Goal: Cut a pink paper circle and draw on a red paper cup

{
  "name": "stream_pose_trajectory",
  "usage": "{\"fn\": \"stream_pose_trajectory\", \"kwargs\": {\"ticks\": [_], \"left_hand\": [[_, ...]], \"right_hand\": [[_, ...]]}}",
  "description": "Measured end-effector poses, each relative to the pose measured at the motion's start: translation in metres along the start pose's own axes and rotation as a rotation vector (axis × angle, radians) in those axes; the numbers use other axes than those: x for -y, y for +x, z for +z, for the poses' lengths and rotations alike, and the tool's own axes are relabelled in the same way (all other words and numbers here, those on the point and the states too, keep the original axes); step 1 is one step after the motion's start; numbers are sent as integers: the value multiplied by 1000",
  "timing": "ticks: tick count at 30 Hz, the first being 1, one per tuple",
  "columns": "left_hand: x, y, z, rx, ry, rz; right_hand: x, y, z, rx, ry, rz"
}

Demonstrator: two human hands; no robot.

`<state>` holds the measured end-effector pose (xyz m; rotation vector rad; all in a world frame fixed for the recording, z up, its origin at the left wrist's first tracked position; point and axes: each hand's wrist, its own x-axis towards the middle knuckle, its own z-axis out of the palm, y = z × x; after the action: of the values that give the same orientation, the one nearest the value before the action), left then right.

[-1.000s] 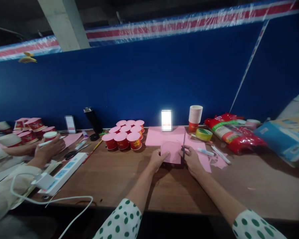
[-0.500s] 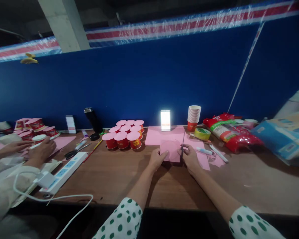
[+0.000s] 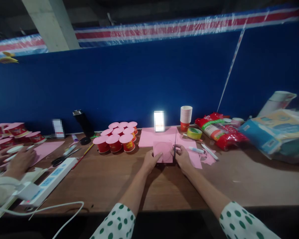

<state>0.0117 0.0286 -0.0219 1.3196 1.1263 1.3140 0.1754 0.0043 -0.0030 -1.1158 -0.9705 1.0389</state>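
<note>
One pink sheet (image 3: 166, 149) | left edge in left fingers (image 3: 159, 156) | scissors (image 3: 174, 151) in right fingers (image 3: 181, 147)

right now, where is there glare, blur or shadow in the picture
Head view, centre: the upright screen glares white, with blocky edges; head view, right: the blue package looks soft; head view, lower middle: a dark shadow lies on the table below the pink square, whose circle outline is faint but readable.
</note>
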Motion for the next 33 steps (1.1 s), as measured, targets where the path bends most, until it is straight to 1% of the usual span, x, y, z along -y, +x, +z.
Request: {"fn": "stream_pose_trajectory", "kwargs": {"ticks": [8, 14, 18, 21, 24, 27, 33], "left_hand": [[-4, -1, 0, 19, -36, -1], [-6, -2, 1, 15, -86, -29], [-6, -2, 1, -8, -141, -61], [-4, -1, 1, -55, -212, -90], [-3, 1, 0, -109, -318, -115], [-6, 2, 0, -146, -435, -139], [-10, 4, -1, -169, -579, -175]], "right_hand": [[-2, 2, 0, 13, 20, 0], [-6, 4, -1, 16, 13, -7], [-9, 5, -1, 12, 9, -23], [-8, 4, -1, 30, 6, -27], [-6, 3, 0, 74, -5, -38], [-5, 3, 1, 144, -31, -54], [-1, -1, -1, 318, -93, -46]]}}
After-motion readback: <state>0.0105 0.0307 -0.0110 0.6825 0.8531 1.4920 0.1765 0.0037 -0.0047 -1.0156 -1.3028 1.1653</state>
